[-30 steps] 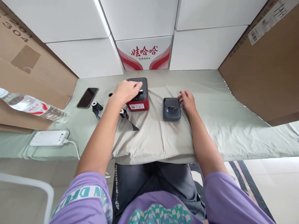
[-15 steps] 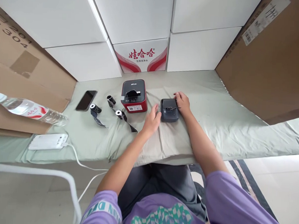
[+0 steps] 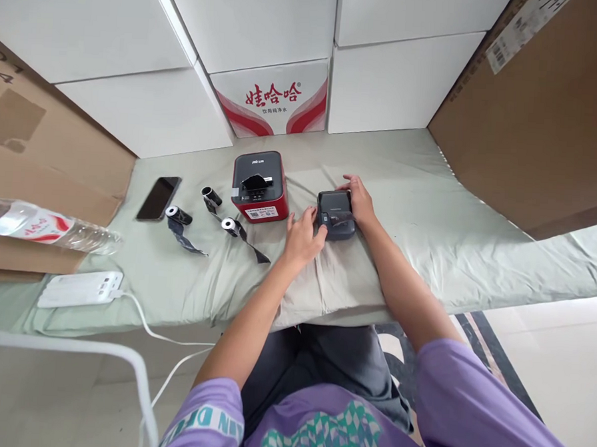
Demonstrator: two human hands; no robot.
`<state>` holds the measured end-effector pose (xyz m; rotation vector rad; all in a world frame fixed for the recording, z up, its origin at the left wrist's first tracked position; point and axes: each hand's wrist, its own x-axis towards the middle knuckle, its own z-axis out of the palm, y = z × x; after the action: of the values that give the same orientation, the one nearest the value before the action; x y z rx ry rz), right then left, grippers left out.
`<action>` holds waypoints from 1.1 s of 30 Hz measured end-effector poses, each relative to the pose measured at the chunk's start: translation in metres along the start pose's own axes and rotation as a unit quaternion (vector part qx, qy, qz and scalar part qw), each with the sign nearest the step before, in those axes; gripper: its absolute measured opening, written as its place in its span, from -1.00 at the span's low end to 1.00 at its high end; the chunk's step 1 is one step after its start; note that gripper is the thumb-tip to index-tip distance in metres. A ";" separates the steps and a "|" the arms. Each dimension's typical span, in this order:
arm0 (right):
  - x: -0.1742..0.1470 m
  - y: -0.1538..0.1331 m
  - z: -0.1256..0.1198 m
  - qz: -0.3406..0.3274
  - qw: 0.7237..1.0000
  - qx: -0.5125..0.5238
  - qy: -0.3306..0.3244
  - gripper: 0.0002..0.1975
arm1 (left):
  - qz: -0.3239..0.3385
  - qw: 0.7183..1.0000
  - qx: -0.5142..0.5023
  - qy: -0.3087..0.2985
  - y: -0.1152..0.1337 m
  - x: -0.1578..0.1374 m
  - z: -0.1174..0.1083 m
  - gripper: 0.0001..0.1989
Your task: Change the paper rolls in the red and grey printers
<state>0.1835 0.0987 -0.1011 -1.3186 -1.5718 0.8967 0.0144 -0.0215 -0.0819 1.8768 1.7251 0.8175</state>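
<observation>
A small dark portable printer (image 3: 335, 232) lies on the cloth-covered surface, a crumpled dark strip of paper (image 3: 343, 220) sticking out of its slot. My right hand (image 3: 360, 201) rests along the printer's right side, fingers curved around its far corner; the thumb is hidden. At the left side is my left hand (image 3: 301, 242), fingers apart, with the thumb touching the printer's near left corner. Left of my hands stands a larger red and black printer (image 3: 260, 188) with a dark strip in its slot. Three small black paper rolls (image 3: 231, 226), partly unwound, lie further left.
A phone (image 3: 158, 198) lies beyond the rolls. At the left are a water bottle (image 3: 48, 227) and a white power bank (image 3: 79, 289) with a cable. White boxes (image 3: 385, 88) line the back; big cardboard boxes (image 3: 543, 129) stand at both sides.
My left hand has moved in against the portable printer, its thumb now on the near left corner. The right hand stays at the other side. The view has shifted slightly.
</observation>
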 end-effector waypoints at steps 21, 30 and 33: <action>0.012 -0.011 -0.031 0.023 0.975 0.149 -0.164 -0.58 | 0.009 0.983 -0.146 0.109 -0.023 -0.002 0.019 -0.55; 0.013 -0.017 -0.016 -0.088 0.993 -0.044 -0.058 -0.76 | -0.032 0.968 -0.219 0.116 -0.027 0.004 0.019 -0.62; 0.007 -0.030 -0.023 -0.090 0.972 -0.190 -0.107 -0.75 | -0.049 0.967 -0.219 0.118 -0.026 0.004 0.018 -0.60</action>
<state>0.1940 0.0997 -0.0639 -1.3421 -2.0732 0.6615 0.0084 -0.0141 -0.1123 1.4360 1.5877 1.3023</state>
